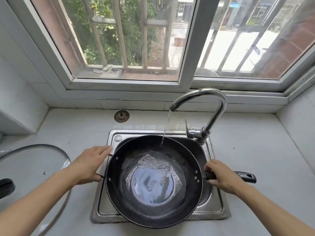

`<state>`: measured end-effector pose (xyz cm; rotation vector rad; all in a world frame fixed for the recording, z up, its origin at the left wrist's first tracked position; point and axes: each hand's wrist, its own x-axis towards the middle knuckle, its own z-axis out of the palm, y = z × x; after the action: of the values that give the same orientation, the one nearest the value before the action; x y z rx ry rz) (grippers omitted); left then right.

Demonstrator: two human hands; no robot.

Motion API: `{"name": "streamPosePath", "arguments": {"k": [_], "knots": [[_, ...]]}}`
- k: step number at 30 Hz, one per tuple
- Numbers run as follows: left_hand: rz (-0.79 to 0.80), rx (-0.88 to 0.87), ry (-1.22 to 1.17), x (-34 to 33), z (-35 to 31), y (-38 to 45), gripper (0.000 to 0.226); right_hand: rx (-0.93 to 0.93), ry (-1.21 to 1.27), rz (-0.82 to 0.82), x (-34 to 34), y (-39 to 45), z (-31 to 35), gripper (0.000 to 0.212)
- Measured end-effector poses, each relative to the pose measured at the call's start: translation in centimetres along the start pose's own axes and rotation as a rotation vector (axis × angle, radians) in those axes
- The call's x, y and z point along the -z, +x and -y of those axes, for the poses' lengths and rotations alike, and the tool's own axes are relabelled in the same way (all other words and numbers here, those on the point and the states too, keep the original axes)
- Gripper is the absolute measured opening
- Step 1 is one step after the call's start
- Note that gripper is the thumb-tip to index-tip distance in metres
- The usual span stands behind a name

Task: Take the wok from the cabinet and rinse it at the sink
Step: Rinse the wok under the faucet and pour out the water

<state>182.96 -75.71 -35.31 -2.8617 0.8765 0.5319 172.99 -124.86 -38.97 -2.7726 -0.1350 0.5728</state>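
Observation:
The black wok (122,198) sits in the steel sink (219,208), nearly filling it. Water pools in its bottom. A thin stream runs from the chrome faucet (219,106) onto the wok's far inner wall. My left hand (90,165) grips the small loop handle on the wok's left rim. My right hand (221,176) is closed around the long black handle (247,177), which sticks out to the right over the sink's edge.
A glass lid (30,164) with a black knob lies on the counter at the left. A sink strainer (121,116) rests on the counter behind the sink. The faucet lever (187,126) points up at the sink's back right. A window runs along the back wall.

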Motion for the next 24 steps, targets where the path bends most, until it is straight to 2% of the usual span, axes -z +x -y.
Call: {"name": "streamPosePath", "arguments": {"k": [3,6,10,14,18,24], "knots": [[0.278,0.064,-0.011,1.9,-0.6,1.8,0.11,0.013,-0.021,0.121,1.4,0.5,-0.4,0.033],[0.346,0.034,0.033,2.7,-0.9,3.1,0.108,0.021,-0.013,0.167,2.0,0.8,-0.3,0.034],[0.352,0.019,0.025,2.3,-0.7,3.8,0.13,0.065,0.019,0.167,1.9,0.2,-0.1,0.056],[0.235,-0.006,-0.016,2.3,-0.6,2.5,0.129,0.081,0.007,0.084,1.9,-1.2,0.2,0.076],[-0.01,-0.085,0.088,2.6,-0.2,0.4,0.121,0.09,-0.059,-0.031,2.8,-2.2,1.0,0.085],[-0.301,0.026,0.104,2.4,-0.4,0.0,0.114,0.065,-0.103,-0.265,2.8,-2.6,2.3,0.102]]}}
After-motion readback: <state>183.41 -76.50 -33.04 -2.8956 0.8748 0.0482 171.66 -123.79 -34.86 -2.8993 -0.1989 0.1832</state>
